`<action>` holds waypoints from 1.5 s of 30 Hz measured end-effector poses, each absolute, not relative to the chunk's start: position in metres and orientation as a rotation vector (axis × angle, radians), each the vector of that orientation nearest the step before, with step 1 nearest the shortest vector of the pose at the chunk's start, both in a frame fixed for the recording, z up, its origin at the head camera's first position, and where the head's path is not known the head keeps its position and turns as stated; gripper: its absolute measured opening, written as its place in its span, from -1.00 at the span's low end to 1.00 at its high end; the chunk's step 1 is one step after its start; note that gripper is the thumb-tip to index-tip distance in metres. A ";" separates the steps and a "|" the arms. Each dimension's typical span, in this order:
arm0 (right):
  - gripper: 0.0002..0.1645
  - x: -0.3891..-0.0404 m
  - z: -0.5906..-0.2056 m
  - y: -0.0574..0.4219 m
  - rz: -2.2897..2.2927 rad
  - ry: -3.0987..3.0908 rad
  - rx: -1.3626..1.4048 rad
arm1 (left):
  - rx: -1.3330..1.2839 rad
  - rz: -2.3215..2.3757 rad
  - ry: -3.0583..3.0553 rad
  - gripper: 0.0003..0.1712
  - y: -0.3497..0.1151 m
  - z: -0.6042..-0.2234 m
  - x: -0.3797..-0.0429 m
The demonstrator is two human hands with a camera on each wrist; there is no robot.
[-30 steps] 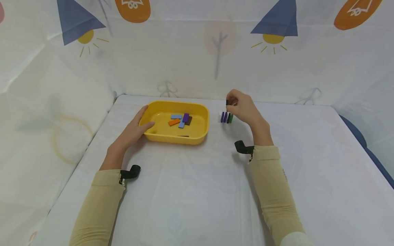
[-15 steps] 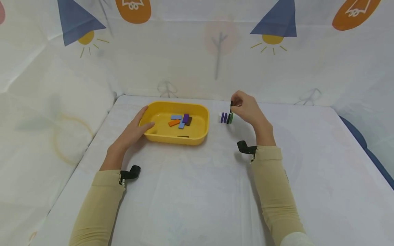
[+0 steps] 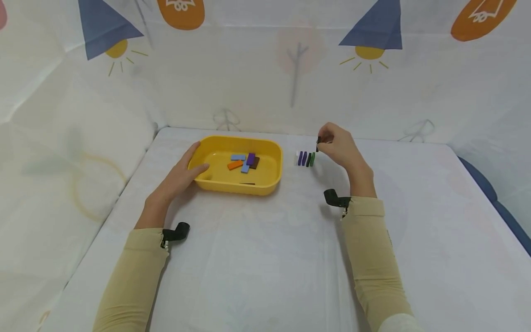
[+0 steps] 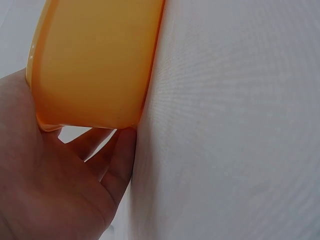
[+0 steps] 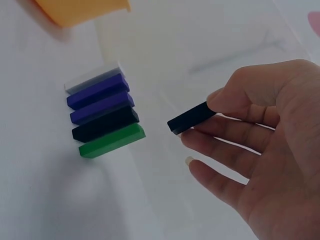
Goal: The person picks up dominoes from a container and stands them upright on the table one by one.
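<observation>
My left hand holds the left end of a yellow plastic tray, thumb over the rim and fingers along the outer wall. In the left wrist view the fingers lie against the tray's end, low by the tabletop. A black domino block is pinched between the thumb and fingers of my right hand, raised above the table. Just left of it is a row of upright dominoes: a white one, two purple ones, another black one and a green one at the right end.
Inside the tray lie loose dominoes: light blue ones, an orange one, a purple one and a dark brown one. A white cloth covers the table; a printed curtain hangs behind its back edge.
My right hand has shifted steadily to the right with the black domino, from above the row to beyond its green end. The left hand and tray have stayed put.
</observation>
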State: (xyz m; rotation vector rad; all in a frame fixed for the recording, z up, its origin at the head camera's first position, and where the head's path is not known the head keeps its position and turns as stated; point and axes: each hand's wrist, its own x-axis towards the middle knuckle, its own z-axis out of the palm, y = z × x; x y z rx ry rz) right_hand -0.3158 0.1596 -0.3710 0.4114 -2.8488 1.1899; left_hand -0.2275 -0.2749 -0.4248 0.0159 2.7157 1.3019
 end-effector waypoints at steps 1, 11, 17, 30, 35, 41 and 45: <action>-0.69 -0.316 -0.371 0.160 1.189 -2.851 0.406 | 0.015 1.302 2.714 -0.09 -0.275 -0.425 -0.227; -0.68 -0.317 -0.375 0.164 1.165 -2.899 0.345 | 0.012 1.312 2.706 -0.10 -0.274 -0.425 -0.228; -0.66 -0.319 -0.382 0.167 1.194 -2.923 0.344 | 0.009 1.309 2.704 -0.09 -0.275 -0.425 -0.228; -0.64 -0.326 -0.396 0.170 1.192 -2.973 0.362 | -0.001 1.301 2.705 -0.09 -0.275 -0.426 -0.229; -0.65 -0.326 -0.395 0.170 1.178 -3.005 0.389 | 0.006 1.306 2.705 -0.10 -0.275 -0.425 -0.229; -0.65 -0.326 -0.397 0.171 1.151 -3.066 0.414 | 0.001 1.312 2.699 -0.10 -0.275 -0.426 -0.230; -0.65 -0.325 -0.397 0.170 1.138 -3.110 0.415 | 0.001 1.313 2.700 -0.09 -0.275 -0.426 -0.230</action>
